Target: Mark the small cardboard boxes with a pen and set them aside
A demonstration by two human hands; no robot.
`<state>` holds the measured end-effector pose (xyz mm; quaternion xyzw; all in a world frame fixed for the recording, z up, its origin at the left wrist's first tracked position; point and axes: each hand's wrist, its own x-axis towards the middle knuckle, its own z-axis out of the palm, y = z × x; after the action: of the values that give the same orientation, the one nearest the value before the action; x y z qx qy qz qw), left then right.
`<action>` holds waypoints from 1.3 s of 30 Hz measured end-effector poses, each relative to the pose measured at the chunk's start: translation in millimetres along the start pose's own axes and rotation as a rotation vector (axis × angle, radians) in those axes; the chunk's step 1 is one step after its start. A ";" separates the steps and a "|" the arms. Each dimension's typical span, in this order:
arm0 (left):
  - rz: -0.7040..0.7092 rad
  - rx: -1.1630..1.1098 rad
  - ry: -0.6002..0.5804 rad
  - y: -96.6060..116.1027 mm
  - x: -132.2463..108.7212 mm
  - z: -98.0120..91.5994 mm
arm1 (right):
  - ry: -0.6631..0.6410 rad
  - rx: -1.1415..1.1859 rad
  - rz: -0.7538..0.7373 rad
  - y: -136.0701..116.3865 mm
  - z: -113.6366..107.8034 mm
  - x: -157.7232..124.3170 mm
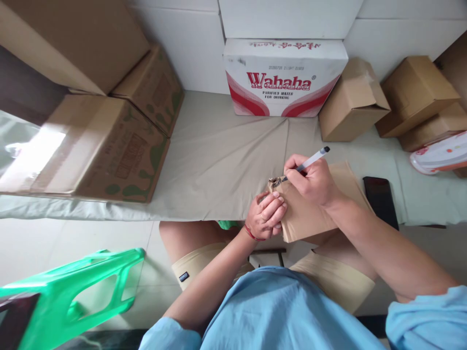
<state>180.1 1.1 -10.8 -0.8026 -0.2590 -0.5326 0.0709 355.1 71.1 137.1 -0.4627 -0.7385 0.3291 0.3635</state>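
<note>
A layered piece of brown kraft paper (310,211) lies at the front edge of the cloth-covered table, its lower part reaching over the edge. Dark markings (276,182) cover its upper left corner; what they depict is too small to make out. My right hand (312,180) grips a pen (313,159) with a pale barrel and black end, its tip close to those markings. Curled at the paper's left edge, my left hand (266,214) grips it just below the marked corner. A black phone (380,197) lies to the right of the paper.
A white and red Wahaha water carton (286,80) stands against the wall. Brown cardboard boxes (352,104) sit at the right, and larger printed boxes (120,150) at the left. A green plastic stool (91,287) is on the floor at lower left.
</note>
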 end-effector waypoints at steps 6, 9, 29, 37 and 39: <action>0.006 0.001 0.005 -0.2 0.5 0.3 | -0.085 -0.017 -0.035 1.1 -0.8 1.6; 0.007 0.010 0.009 -0.2 1.6 0.3 | -0.052 -0.043 -0.027 0.7 0.3 1.9; -0.003 0.009 0.008 0.5 -0.3 1.3 | 0.006 0.040 0.004 2.6 -0.5 3.2; 0.002 0.032 0.005 0.6 1.5 1.2 | -0.022 -0.040 -0.015 -0.1 -0.8 3.2; 0.004 0.032 0.006 0.6 1.1 1.3 | -0.046 -0.015 -0.016 -0.3 -1.4 2.9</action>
<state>181.8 1.5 -10.3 -0.8002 -0.2659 -0.5307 0.0855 355.2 73.9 138.8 -0.4520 -0.7527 0.3313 0.3457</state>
